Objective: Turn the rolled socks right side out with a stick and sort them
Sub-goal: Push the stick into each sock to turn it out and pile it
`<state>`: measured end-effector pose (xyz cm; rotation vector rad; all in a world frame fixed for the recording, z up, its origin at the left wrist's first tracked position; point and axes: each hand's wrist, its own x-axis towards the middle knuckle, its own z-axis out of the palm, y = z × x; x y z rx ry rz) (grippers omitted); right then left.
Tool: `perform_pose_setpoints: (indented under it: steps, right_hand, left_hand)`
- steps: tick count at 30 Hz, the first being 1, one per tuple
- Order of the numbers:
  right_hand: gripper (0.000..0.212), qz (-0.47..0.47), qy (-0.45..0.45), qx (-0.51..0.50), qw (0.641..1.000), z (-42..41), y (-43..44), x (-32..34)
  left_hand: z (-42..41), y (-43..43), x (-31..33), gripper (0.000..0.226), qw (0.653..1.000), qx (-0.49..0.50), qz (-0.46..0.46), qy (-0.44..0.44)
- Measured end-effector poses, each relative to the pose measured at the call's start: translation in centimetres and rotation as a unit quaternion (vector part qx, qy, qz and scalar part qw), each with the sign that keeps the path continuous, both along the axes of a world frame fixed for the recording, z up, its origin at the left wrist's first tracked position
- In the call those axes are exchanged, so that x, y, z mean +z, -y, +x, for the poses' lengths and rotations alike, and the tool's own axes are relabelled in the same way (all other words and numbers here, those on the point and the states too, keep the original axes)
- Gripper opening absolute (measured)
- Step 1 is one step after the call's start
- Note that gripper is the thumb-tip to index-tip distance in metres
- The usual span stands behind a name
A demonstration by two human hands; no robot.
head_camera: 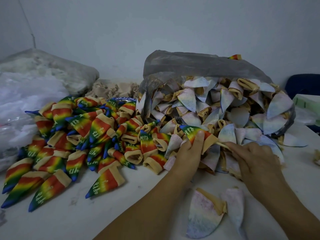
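Seen from the head camera, the left hand (188, 149) grips a rainbow sock (192, 132) while the right hand (254, 158) pinches a stick (222, 145) at the sock's tan cuff. They are above pale inside-out socks (225, 108) spilling from a grey bag (190, 64). Turned rainbow socks (83, 144) are heaped to the left on the tabletop (138, 205).

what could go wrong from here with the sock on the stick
1. The stick, pinched by the right hand, disappears into the cuff of the rainbow sock held by the left hand; a hard push might strain the toe.
2. The rainbow pile and the pale inside-out pile touch right there, so a released sock could land in the wrong one.
3. Two loose pale socks lie by the forearms and might get swept aside.
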<state>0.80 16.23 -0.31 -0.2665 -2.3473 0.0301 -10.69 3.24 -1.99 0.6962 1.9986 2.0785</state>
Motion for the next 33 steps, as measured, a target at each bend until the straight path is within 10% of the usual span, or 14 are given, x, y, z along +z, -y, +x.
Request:
perform_pose_setpoints:
  steps: [21,28,33]
  right_hand:
    - [0.032,-0.104,0.015,0.076,0.992,-0.5,1.7,-0.8]
    - [0.029,-0.108,-0.004,0.015,0.994,0.4,-0.2,-0.2]
    - [0.019,-0.132,0.001,-0.017,0.991,0.8,0.2,0.3]
  left_hand:
    - [0.4,-0.1,0.0,0.057,0.999,0.031,0.011,-0.029]
    - [-0.2,0.4,0.3,0.037,0.995,0.039,0.024,0.084]
    - [0.1,0.6,1.2,0.066,0.993,0.031,0.067,0.092]
